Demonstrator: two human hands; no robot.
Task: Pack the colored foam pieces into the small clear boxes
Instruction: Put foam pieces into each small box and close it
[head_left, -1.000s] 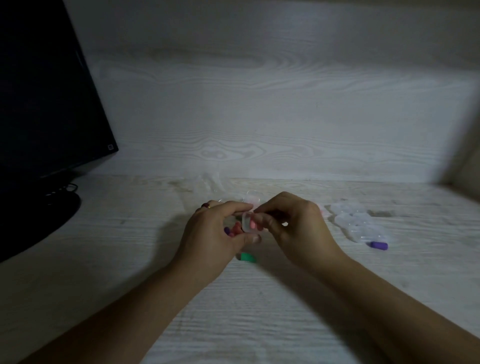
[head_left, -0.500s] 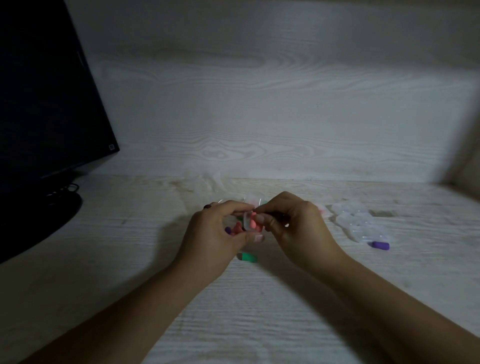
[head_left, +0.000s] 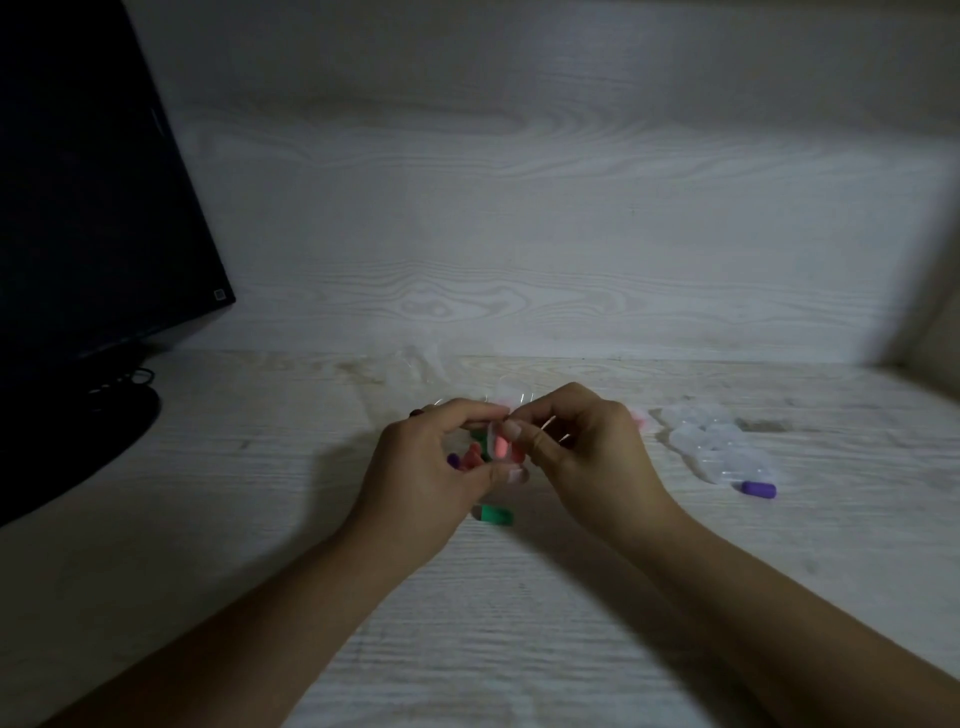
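Left hand: the left hand (head_left: 431, 467) is raised just above the desk, thumb and forefinger curled round a small clear box (head_left: 497, 446), pinching it from above and below.
Right hand: the right hand (head_left: 582, 457) meets it from the other side, its fingers curled in and its fingertips (head_left: 511, 430) pinched on the same box.
Box in hand: it stands on edge between the two hands, and a pink foam piece (head_left: 502, 447) shows through its clear wall.
Loose pieces: a green foam piece (head_left: 496, 514) lies on the desk just beneath the hands; a purple foam piece (head_left: 758, 489) lies well off to the right; bits of red and purple peep out behind the left hand, too hidden to tell more.
Other boxes: a cluster of clear boxes (head_left: 717, 447) sits on the desk to the right, the purple piece just beside its near end.
Desk: a pale wood-grain desk (head_left: 260, 519), dimly lit.
Monitor: a dark monitor (head_left: 93, 197) stands at the far left on its round base.
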